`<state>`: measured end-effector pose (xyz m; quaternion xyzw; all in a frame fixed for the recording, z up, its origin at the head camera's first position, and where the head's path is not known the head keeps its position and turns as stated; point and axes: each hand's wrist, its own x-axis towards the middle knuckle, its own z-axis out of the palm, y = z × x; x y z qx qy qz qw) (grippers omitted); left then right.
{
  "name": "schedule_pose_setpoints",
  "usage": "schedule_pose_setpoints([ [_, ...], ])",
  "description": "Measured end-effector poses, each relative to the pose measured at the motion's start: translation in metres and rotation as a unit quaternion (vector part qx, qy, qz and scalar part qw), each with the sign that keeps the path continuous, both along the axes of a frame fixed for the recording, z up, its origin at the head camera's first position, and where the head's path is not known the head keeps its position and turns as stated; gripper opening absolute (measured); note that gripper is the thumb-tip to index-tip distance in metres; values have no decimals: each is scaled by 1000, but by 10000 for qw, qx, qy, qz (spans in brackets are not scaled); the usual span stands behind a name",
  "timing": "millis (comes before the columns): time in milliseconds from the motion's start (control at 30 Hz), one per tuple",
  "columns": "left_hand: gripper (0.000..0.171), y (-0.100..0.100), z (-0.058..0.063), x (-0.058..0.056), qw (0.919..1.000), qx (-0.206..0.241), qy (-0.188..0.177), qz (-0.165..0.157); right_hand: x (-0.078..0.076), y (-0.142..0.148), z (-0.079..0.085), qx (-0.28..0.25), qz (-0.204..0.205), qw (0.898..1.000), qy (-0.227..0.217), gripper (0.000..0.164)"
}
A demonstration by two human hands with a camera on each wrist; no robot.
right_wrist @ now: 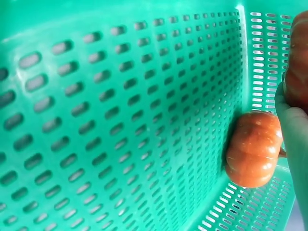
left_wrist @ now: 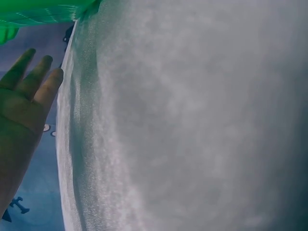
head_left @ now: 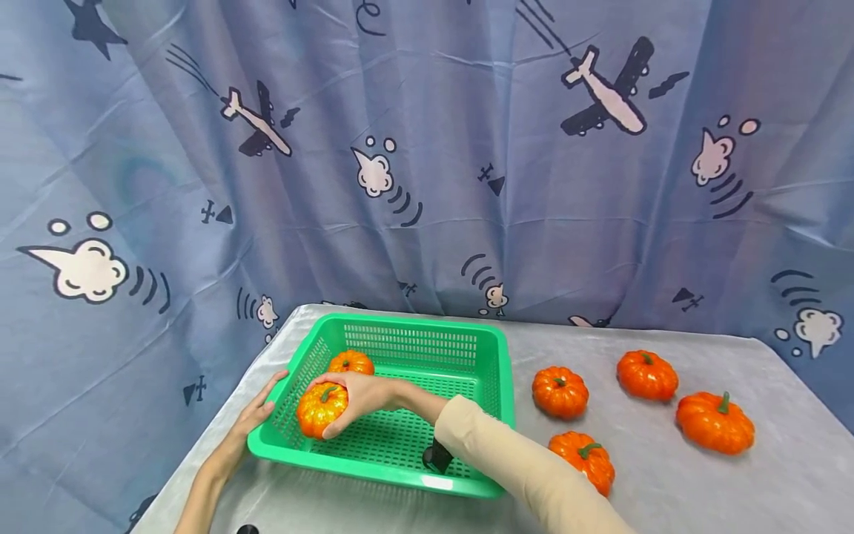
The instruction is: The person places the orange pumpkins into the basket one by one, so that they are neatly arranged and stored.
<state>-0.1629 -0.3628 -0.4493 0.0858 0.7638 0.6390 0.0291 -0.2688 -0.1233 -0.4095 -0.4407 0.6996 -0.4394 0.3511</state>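
My right hand (head_left: 360,400) holds a small orange pumpkin (head_left: 320,411) with a green stem, thumb on the near side and fingers over the far side. It is at the left end of a green plastic basket (head_left: 373,475). A second pumpkin (head_left: 351,362) lies in the basket's far left corner; the right wrist view shows this pumpkin (right_wrist: 255,149) against the slotted wall, with the held pumpkin (right_wrist: 299,62) above the basket floor. My left hand (head_left: 256,408) rests at the basket's left rim, its fingers straight in the left wrist view.
To the right of the basket, several orange pumpkins lie on the pale cloth-covered table (head_left: 667,489): one pumpkin (head_left: 560,393) near the basket, another pumpkin (head_left: 583,460) partly behind the right sleeve (head_left: 527,475). A blue patterned curtain (head_left: 427,222) hangs behind the table.
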Motion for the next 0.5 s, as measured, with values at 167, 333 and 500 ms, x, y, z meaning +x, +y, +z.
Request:
schedule_pose_setpoints([
  [167,58,2,-2,-2,9996,127,136,-192,0,0,-6,-14,9,10000,63,65],
  [333,59,2,-2,-2,9996,126,172,-170,2,-1,-15,75,22,9999,92,65],
  [500,56,0,-3,-2,9992,233,216,-249,4,-3,-21,154,22,9998,84,64],
])
